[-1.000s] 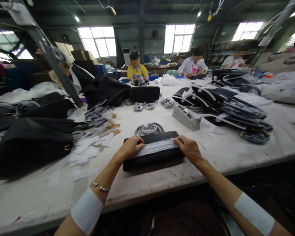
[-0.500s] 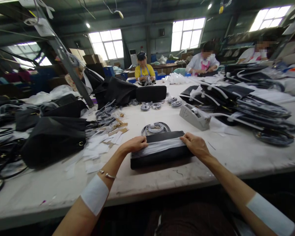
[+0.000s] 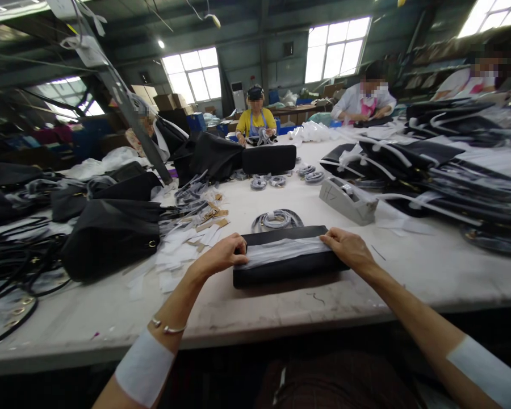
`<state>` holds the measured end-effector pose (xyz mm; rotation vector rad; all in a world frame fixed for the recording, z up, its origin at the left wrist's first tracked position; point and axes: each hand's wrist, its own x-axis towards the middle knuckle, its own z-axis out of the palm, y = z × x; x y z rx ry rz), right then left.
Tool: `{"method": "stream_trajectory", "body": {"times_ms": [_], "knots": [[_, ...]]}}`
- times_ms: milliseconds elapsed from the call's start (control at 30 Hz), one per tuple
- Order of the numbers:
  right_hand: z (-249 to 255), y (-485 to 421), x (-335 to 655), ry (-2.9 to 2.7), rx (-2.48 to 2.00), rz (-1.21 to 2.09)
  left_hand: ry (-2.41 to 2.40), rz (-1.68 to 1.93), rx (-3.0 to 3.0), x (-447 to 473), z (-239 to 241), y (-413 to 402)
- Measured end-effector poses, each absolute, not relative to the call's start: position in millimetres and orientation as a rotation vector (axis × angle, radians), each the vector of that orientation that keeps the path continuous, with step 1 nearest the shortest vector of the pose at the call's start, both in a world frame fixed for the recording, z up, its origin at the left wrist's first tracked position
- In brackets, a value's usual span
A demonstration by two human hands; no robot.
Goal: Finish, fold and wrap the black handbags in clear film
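A black bag (image 3: 289, 275) sits in front of me near the table edge, a whitish, crumpled strip of thin wrapping (image 3: 283, 251) lying along its top. My left hand (image 3: 225, 254) is closed at the bag's left end, thumb and fingers pinching the edge by the strip. At the right end my right hand (image 3: 344, 245) pinches the other corner in the same way. Whether the fingertips hold the wrapping, the bag's rim or both is hard to tell. Just behind the bag lies a coiled strap (image 3: 276, 218) in clear plastic.
A grey tape dispenser (image 3: 347, 201) stands right of the coil. Black bags (image 3: 111, 238) and paper scraps (image 3: 174, 250) cover the left side; stacked black bags (image 3: 413, 162) fill the right. A slanted metal post (image 3: 132, 119) rises at left. Several co-workers (image 3: 255, 119) sit across the table (image 3: 255, 324).
My left hand has shifted slightly along the bag's left end, its fingers now curled over the edge. The whole view has swung a little, moving the scene rightward. Both hands stay on the bag.
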<state>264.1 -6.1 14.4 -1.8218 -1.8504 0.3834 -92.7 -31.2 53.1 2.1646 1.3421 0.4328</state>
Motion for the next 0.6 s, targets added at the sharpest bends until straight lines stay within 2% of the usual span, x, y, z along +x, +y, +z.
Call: {"method": "stream_trajectory", "body": {"times_ms": [300, 500, 600], "knots": [[18.0, -5.2, 260.2, -1.907, -1.876, 0.339, 1.393, 0.355, 2.072, -97.3, 49.8, -5.8], [16.5, -1.6, 262.2, -1.878, -1.876, 0.339, 1.282, 0.172, 1.936, -101.4, 52.4, 14.6], [15.6, -1.5, 263.6, -1.859, -1.865, 0.388, 1.241, 0.259, 1.951, -105.6, 50.2, 6.0]]}}
